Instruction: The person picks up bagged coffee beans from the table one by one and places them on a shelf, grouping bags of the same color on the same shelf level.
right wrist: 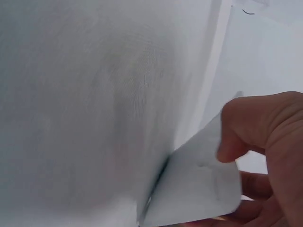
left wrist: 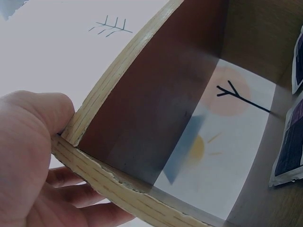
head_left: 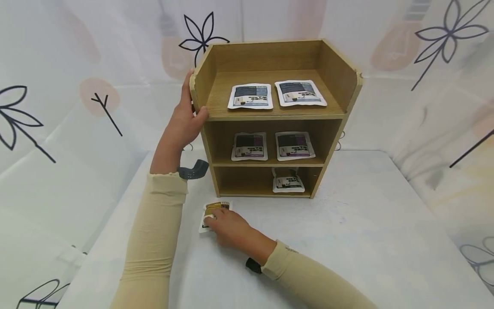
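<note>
My left hand (head_left: 186,122) grips the upper left side of a wooden shelf unit (head_left: 270,116). In the left wrist view, the left hand's thumb (left wrist: 52,109) lies on the outside near the panel's front edge, with the other fingers below it. Down on the table, in front of the unit's left corner, my right hand (head_left: 233,227) pinches a flat packet (head_left: 210,209) with a yellow label. From the right wrist, the packet's plain pale side (right wrist: 194,189) shows tilted against the table, between the thumb and the fingers behind it.
Two blue-labelled packets (head_left: 251,96) lie on the top shelf and two purple-labelled packets (head_left: 249,146) on the middle one. A dark-labelled packet (head_left: 287,180) is at the right of the bottom shelf. The white table (head_left: 366,240) meets a patterned cloth backdrop (head_left: 127,51).
</note>
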`<state>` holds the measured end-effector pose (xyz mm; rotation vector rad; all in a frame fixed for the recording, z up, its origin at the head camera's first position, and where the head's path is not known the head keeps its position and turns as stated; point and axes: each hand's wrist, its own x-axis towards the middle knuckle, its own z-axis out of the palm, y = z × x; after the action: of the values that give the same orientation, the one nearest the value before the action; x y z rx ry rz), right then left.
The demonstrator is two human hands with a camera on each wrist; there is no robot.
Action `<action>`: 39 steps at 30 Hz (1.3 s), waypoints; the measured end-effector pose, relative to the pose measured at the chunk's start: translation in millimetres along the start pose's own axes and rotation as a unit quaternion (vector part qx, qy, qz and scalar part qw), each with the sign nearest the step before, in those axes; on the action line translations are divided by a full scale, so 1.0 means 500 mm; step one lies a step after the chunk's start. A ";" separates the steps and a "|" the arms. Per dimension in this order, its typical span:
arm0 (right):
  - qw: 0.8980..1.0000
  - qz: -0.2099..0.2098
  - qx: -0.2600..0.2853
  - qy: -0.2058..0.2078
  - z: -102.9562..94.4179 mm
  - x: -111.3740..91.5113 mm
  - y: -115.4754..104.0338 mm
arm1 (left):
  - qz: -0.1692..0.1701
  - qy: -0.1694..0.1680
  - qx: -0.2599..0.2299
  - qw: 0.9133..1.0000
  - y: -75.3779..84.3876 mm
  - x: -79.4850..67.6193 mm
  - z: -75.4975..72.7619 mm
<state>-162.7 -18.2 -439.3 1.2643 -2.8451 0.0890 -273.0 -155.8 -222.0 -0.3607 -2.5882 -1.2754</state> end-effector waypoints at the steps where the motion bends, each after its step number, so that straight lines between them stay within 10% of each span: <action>1: 1.000 -0.003 -0.001 0.001 -0.003 -0.002 0.000 | -0.001 0.000 0.000 1.000 0.000 -0.001 -0.001; 13: 0.992 -0.087 -0.056 0.072 -0.029 -0.029 0.012 | 0.005 0.000 -0.002 1.000 0.000 -0.001 -0.002; 39: 0.958 -0.112 -0.077 0.252 -0.059 -0.087 0.089 | -0.003 0.001 0.006 1.000 0.004 -0.002 -0.001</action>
<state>-166.6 45.9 -413.6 1.2962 -2.2251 0.1548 -271.4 -155.2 -220.5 -0.3490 -2.5963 -1.2624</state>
